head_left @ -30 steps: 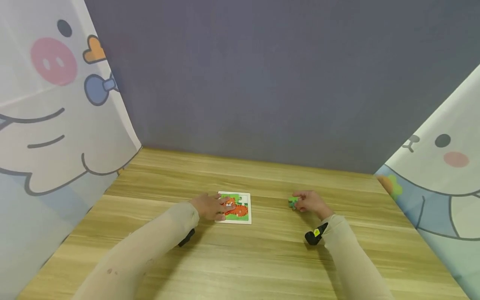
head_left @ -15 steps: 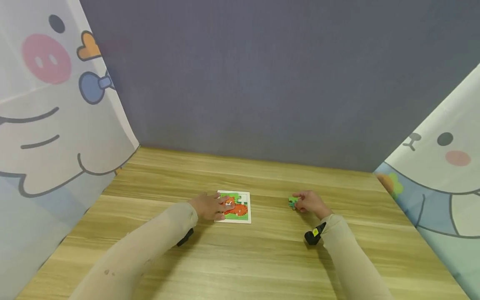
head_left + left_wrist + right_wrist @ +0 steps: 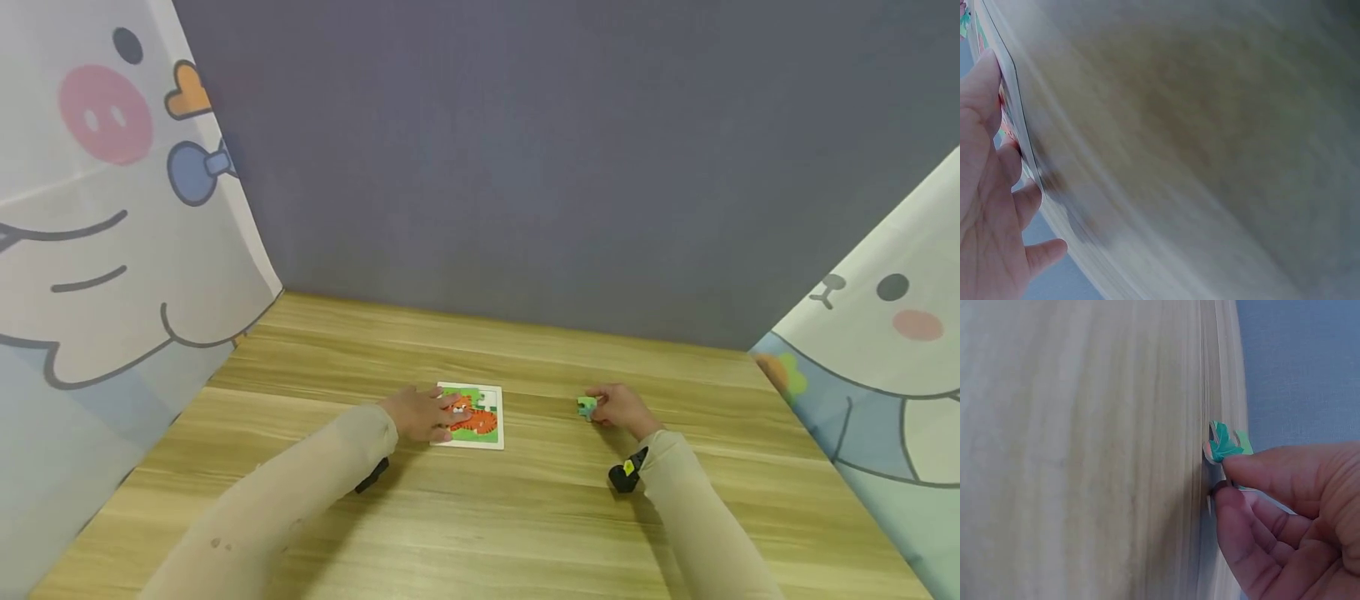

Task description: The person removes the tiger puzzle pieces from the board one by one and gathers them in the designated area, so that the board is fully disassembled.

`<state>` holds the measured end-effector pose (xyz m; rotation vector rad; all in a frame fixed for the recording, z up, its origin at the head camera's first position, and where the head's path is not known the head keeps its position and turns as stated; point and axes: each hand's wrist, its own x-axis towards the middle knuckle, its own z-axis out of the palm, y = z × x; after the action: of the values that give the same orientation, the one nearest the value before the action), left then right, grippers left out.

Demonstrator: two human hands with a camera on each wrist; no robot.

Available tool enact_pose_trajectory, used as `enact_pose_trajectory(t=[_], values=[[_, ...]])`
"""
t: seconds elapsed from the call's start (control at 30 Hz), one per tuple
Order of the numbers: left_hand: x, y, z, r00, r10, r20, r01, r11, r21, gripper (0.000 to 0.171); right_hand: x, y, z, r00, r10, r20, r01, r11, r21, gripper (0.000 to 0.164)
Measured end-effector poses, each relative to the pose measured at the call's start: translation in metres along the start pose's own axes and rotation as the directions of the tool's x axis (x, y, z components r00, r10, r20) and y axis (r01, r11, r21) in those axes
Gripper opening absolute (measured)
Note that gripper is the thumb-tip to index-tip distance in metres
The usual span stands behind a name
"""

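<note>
While a green puzzle piece (image 3: 586, 407) is pinched by the right hand (image 3: 622, 408) well right of the tiger puzzle (image 3: 483, 423), the left hand (image 3: 418, 414) rests, fingers spread, across the puzzle's left part; the wooden table (image 3: 517, 517) meets a grey wall (image 3: 510, 167) at its far edge.
</note>
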<state>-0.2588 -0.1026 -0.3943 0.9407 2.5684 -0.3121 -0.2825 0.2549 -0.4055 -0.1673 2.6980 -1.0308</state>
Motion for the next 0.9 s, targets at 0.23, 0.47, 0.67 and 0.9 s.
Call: enact_pose_trajectory(t=[0.23,0.47,0.67,0.9], values=[[0.001,0.000,-0.001,1.000,-0.011,0.020,0.011,1.000,-0.016,0.055,0.004,0.008,-0.001,0.998,-0.063,0.011,0.064,0.998,-0.016,0.040],[0.003,-0.002,0.004,1.000,-0.013,0.017,0.013,1.000,-0.028,0.057,-0.002,-0.003,0.004,0.998,-0.026,-0.055,0.025,1.000,-0.017,0.039],[0.004,0.000,0.004,1.000,-0.011,0.012,0.012,0.999,-0.038,0.057,0.000,-0.003,0.010,0.996,-0.065,-0.057,0.068,0.996,0.051,0.040],[0.005,0.000,0.002,1.000,-0.007,-0.002,0.007,1.000,-0.008,0.055,0.007,-0.016,0.021,0.989,-0.149,-0.005,0.149,0.984,0.094,0.040]])
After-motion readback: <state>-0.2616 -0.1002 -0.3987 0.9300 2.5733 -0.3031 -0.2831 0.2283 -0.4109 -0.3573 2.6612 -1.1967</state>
